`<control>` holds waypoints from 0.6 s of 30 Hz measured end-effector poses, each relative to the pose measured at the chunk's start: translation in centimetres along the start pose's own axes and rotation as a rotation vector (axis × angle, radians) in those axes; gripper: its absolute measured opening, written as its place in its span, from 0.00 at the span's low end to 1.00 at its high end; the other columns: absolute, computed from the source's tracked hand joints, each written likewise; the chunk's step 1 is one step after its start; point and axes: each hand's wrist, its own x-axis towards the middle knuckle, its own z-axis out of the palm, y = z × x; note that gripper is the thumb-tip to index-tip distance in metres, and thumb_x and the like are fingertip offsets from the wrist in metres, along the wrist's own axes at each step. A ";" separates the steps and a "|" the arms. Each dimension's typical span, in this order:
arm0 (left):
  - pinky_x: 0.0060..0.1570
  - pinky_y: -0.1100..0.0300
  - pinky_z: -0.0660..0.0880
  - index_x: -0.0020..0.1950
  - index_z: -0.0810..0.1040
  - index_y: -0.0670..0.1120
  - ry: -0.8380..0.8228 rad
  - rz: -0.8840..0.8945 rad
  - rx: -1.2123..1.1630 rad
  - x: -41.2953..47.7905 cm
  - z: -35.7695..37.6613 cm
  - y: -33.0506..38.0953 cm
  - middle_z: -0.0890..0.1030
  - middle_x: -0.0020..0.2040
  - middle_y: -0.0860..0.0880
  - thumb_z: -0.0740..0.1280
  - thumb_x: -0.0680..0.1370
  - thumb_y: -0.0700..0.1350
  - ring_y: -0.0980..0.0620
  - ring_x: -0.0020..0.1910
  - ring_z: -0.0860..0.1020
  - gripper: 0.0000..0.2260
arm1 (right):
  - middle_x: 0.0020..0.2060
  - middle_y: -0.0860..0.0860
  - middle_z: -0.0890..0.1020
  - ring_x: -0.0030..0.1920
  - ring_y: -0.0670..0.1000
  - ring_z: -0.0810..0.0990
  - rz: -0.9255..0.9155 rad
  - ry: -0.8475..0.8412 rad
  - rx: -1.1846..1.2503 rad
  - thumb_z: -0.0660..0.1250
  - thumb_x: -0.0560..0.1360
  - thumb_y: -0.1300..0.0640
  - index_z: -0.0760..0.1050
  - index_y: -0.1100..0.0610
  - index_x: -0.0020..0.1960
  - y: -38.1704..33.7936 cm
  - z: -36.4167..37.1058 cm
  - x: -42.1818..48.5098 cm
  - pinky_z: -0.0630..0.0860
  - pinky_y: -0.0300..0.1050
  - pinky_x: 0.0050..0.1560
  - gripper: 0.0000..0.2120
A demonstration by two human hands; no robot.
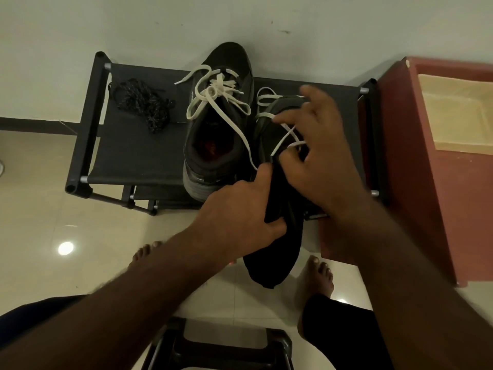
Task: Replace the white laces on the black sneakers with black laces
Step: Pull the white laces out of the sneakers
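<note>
Unlacing under way on the right-hand sneaker [277, 161], by the look of it: judged the first stage of the swap, white lace coming out, nothing black threaded anywhere yet. Starting at the left edge of the shoe rack [128, 150], whose dark fabric top shelf carries everything: black laces [145, 105] heaped in a loose tangle near the far-left corner, untouched and well apart from both shoes. Further along, about mid-shelf, the other sneaker [213, 134] standing upright, toe to the wall, heel at the near edge, white lace [213, 97] fully threaded with its bow loose and ends sprawling. Just beside it, the tilted sneaker overhanging the near-right edge, steadied by the left hand [237, 212], closed around the tongue or collar. Right hand [317, 153] above the eyelets, fingers narrowed in a pinch on the second white lace [288, 137], a strand drawn up across the upper. Next move probably calling for pulling that strand clear one eyelet row at a time, shoe held firm against the tug. Beyond the rack's right edge, a reddish cabinet [432, 169]. Underneath, pale glossy floor tiles [48, 217] with a lamp reflection, a white wall [160, 25] behind, bare feet and a dark stool at the bottom.
</note>
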 end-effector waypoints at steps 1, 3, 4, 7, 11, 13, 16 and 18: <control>0.38 0.52 0.80 0.68 0.59 0.51 0.003 0.000 -0.008 0.0 0.1 0.0 0.79 0.41 0.52 0.68 0.73 0.57 0.52 0.35 0.79 0.29 | 0.74 0.57 0.66 0.71 0.52 0.67 -0.031 -0.075 -0.060 0.66 0.70 0.59 0.80 0.54 0.60 0.0 0.1 -0.1 0.64 0.49 0.67 0.19; 0.38 0.52 0.80 0.68 0.59 0.51 0.012 -0.010 -0.018 0.1 0.0 -0.1 0.79 0.41 0.52 0.68 0.73 0.56 0.52 0.35 0.79 0.29 | 0.76 0.57 0.65 0.74 0.58 0.63 -0.045 -0.150 -0.130 0.66 0.73 0.58 0.81 0.53 0.59 0.3 0.3 -0.2 0.60 0.54 0.66 0.15; 0.37 0.52 0.80 0.69 0.59 0.51 0.013 -0.016 -0.016 0.2 0.0 -0.2 0.78 0.41 0.52 0.68 0.73 0.56 0.52 0.35 0.79 0.30 | 0.76 0.57 0.65 0.75 0.59 0.62 -0.046 -0.161 -0.139 0.67 0.75 0.57 0.81 0.53 0.58 0.5 0.4 -0.1 0.59 0.53 0.67 0.12; 0.36 0.55 0.79 0.72 0.57 0.51 0.002 -0.021 -0.020 0.2 -0.1 -0.3 0.77 0.40 0.52 0.68 0.74 0.53 0.52 0.35 0.78 0.31 | 0.74 0.56 0.68 0.74 0.57 0.63 -0.036 -0.107 -0.143 0.66 0.78 0.59 0.80 0.55 0.54 1.0 0.8 0.0 0.60 0.51 0.67 0.07; 0.36 0.55 0.80 0.72 0.55 0.52 -0.025 -0.026 -0.031 0.0 0.0 -0.4 0.76 0.39 0.54 0.68 0.74 0.52 0.54 0.34 0.78 0.32 | 0.66 0.56 0.73 0.69 0.50 0.69 0.131 0.251 0.078 0.62 0.79 0.62 0.77 0.58 0.53 1.3 0.8 0.4 0.66 0.38 0.67 0.06; 0.35 0.57 0.78 0.72 0.55 0.53 -0.025 -0.025 -0.027 0.0 0.0 -0.4 0.75 0.38 0.54 0.69 0.74 0.52 0.55 0.34 0.77 0.32 | 0.62 0.50 0.72 0.69 0.48 0.69 0.204 0.379 0.137 0.63 0.79 0.62 0.76 0.59 0.54 1.2 0.1 0.5 0.68 0.38 0.67 0.06; 0.34 0.59 0.76 0.73 0.55 0.53 -0.023 -0.026 -0.008 0.0 0.0 -0.3 0.74 0.37 0.55 0.69 0.74 0.52 0.55 0.34 0.77 0.32 | 0.69 0.55 0.70 0.71 0.48 0.65 0.104 0.271 0.077 0.65 0.73 0.63 0.77 0.58 0.57 0.7 -0.3 0.3 0.62 0.32 0.69 0.13; 0.37 0.57 0.79 0.72 0.55 0.53 -0.014 -0.021 -0.011 0.1 0.1 -0.3 0.76 0.41 0.54 0.68 0.74 0.53 0.54 0.36 0.78 0.32 | 0.74 0.57 0.66 0.74 0.52 0.63 0.008 0.072 0.015 0.66 0.70 0.62 0.79 0.55 0.60 0.4 0.2 -0.1 0.61 0.45 0.72 0.18</control>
